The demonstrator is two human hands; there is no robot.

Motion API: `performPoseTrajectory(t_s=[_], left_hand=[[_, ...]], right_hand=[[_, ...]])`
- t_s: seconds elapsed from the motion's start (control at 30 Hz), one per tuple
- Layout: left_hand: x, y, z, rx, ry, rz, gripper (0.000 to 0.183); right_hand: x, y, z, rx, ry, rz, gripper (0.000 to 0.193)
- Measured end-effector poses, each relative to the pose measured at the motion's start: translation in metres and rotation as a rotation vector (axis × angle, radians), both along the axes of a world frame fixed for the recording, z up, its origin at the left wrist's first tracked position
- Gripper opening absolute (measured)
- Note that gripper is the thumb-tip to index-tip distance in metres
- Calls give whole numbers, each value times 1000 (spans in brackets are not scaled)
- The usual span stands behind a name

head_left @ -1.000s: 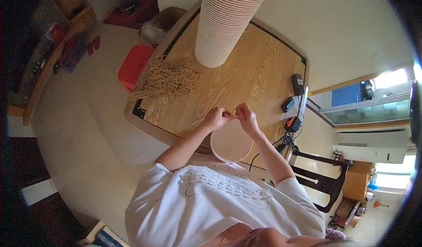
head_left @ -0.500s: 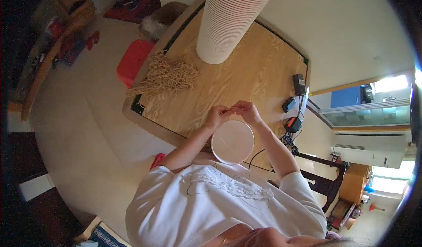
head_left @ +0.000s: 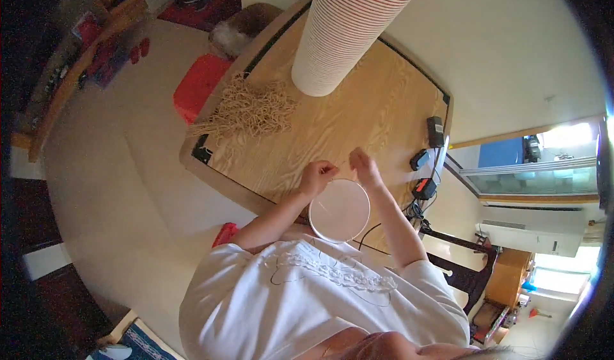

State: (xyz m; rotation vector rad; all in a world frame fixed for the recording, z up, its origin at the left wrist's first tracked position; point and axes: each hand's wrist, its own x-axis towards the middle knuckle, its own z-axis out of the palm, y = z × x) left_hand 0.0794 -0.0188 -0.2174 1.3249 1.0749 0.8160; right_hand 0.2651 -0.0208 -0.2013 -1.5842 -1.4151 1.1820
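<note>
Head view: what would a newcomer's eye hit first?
The tall stack of nested white round containers, standing on the far half of the brown wood-grain table. Then the tangled heap of tan string left of it, by the table's left edge. Closer in, one round whitish container, pictured just below the left hand and right hand.

On the table point(head_left: 368, 113): cord pile point(head_left: 256, 112) left, container stack point(head_left: 348, 37) behind, devices point(head_left: 424, 188) right; single container point(head_left: 339, 211) between the person's forearms point(head_left: 272, 222)
</note>
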Motion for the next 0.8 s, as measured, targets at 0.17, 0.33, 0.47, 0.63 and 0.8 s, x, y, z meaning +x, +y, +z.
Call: performPoseTrajectory(t_s=[0.17,0.33,0.47,0.63,0.8], left_hand=[[-7,-3,3,7,-22,37,16],[-1,-1,10,5,-80,21,18],[-4,1,11,-27,-31,3,18],[-17,6,15,-204,-319,23,12],[-46,15,16,217,-50,-271,5]], right_hand=[[-19,6,58,-62,225,121,22],[-9,6,44,-123,56,177,13],[-14,5,51,17,-243,226,10],[-24,-3,40,85,-292,199,12],[-37,-11,36,43,-288,126,11]])
